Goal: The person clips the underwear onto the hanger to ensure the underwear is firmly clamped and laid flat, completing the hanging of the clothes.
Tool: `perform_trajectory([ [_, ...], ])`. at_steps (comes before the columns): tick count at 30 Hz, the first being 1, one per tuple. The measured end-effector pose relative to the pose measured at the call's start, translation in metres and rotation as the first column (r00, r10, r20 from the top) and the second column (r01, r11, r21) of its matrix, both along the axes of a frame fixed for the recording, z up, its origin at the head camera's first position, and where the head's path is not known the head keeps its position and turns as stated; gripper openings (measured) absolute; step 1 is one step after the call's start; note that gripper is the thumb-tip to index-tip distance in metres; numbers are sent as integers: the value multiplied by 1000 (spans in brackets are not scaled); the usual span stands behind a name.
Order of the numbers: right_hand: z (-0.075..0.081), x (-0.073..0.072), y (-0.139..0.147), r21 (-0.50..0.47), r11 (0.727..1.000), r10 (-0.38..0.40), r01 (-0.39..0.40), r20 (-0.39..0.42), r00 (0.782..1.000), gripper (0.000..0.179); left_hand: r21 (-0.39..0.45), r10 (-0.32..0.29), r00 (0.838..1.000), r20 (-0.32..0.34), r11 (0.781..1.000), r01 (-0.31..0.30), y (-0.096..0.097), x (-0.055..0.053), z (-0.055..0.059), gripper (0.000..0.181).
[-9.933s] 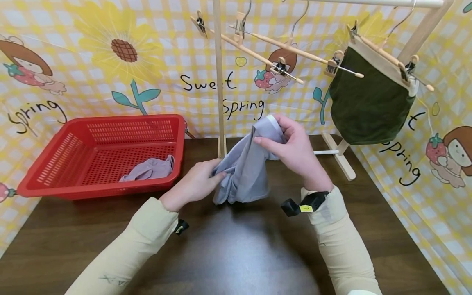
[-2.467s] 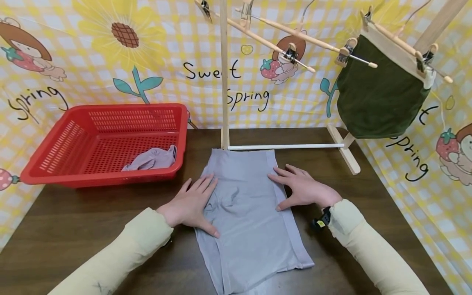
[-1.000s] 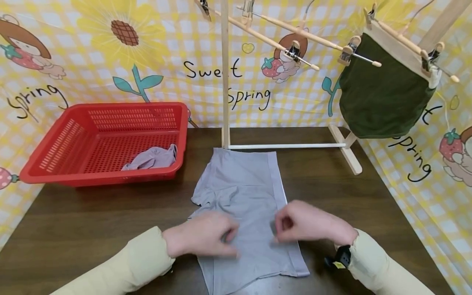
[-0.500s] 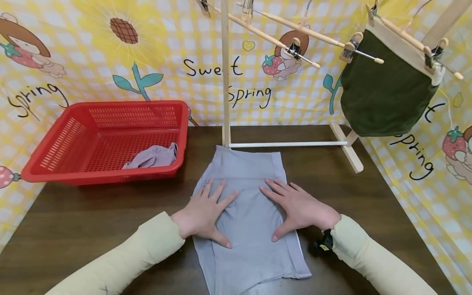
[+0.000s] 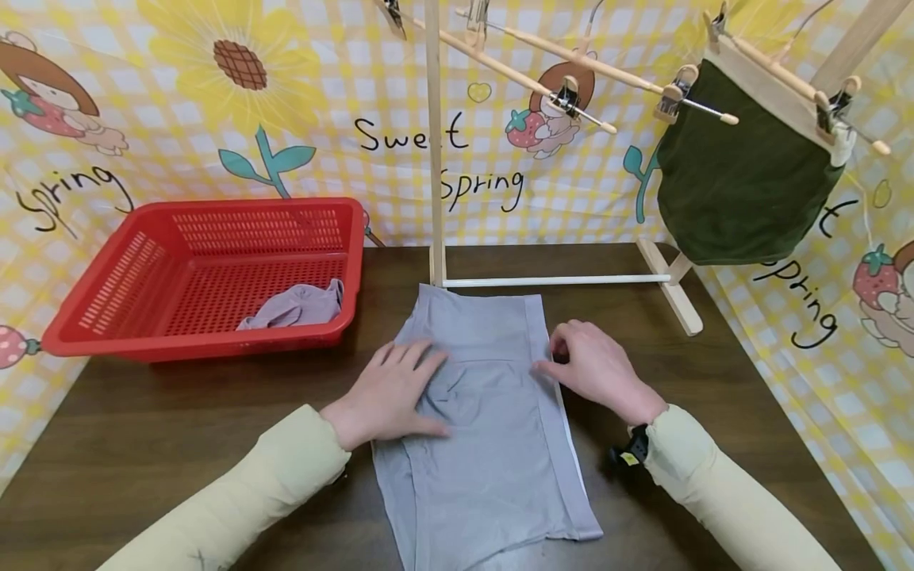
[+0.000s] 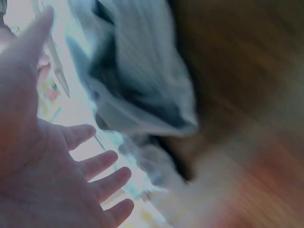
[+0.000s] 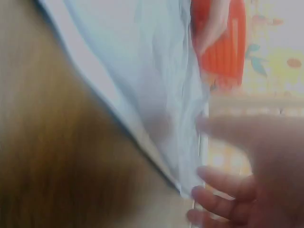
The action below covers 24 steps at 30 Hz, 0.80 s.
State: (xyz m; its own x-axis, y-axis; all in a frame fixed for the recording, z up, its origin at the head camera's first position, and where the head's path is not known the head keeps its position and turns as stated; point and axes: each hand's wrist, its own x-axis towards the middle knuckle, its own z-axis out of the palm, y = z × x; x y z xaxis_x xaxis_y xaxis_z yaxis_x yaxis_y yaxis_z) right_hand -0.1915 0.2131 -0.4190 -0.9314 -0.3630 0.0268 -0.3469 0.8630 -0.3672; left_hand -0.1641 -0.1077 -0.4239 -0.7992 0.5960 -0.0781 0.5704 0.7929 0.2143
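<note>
A pair of grey underpants (image 5: 493, 452) lies spread on the dark wooden table, its waistband (image 5: 559, 452) along the right side. Over its left part is my left hand (image 5: 385, 396), fingers apart and thumb out, slightly blurred. My right hand (image 5: 600, 369) is at the upper waistband edge, thumb over the cloth and fingers bent, with a gap between them. In the right wrist view those fingers (image 7: 223, 202) look loose beside the blurred cloth (image 7: 142, 57). The left wrist view has a raised fold of the underpants (image 6: 147, 71) beyond the spread left fingers.
A red basket (image 5: 196, 346) holding a mauve cloth (image 5: 296, 305) stands at left. Behind the underpants is a wooden rack with a white lower bar (image 5: 557, 281). Clip hangers (image 5: 493, 59) hang above it, one bearing dark green underpants (image 5: 746, 170).
The underpants, earlier held up bunched, lie spread on the table. Since half a second ago, my right hand has come off its flat rest and moved up to the waistband, fingers bending.
</note>
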Motion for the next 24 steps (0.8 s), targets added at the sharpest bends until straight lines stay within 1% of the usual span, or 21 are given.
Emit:
perform_trajectory([
  [1,-1,-2,2,6,998,-57,57,23,998,35,2,17,1000,6,1000,-17,-2,-3,-1,105],
  [2,-3,-4,3,16,995,-94,94,50,994,33,-1,34,999,16,999,-34,-4,-5,-2,104],
  [4,-6,-6,5,21,992,-124,122,103,987,33,-24,57,997,48,998,-56,-7,-8,-3,105],
  [6,-10,-7,5,0,991,-130,131,130,983,32,-43,73,994,85,997,-70,-8,-9,-3,108],
  [9,-11,-9,5,-54,991,-113,122,154,982,27,-64,78,992,97,995,-72,-8,-10,-3,114],
  [11,-10,-9,3,-69,990,-112,124,162,980,25,-70,79,992,97,995,-72,-8,-11,-2,117],
  [16,-7,-7,1,-13,985,-165,170,178,970,33,-89,85,992,95,993,-77,-7,-11,-2,120],
  [18,-7,-7,0,-8,983,-178,182,187,966,34,-95,89,991,96,992,-80,-7,-11,-3,120],
  [24,-10,-7,0,-113,981,-135,160,206,969,31,-103,92,992,83,991,-84,-6,-10,-3,120],
])
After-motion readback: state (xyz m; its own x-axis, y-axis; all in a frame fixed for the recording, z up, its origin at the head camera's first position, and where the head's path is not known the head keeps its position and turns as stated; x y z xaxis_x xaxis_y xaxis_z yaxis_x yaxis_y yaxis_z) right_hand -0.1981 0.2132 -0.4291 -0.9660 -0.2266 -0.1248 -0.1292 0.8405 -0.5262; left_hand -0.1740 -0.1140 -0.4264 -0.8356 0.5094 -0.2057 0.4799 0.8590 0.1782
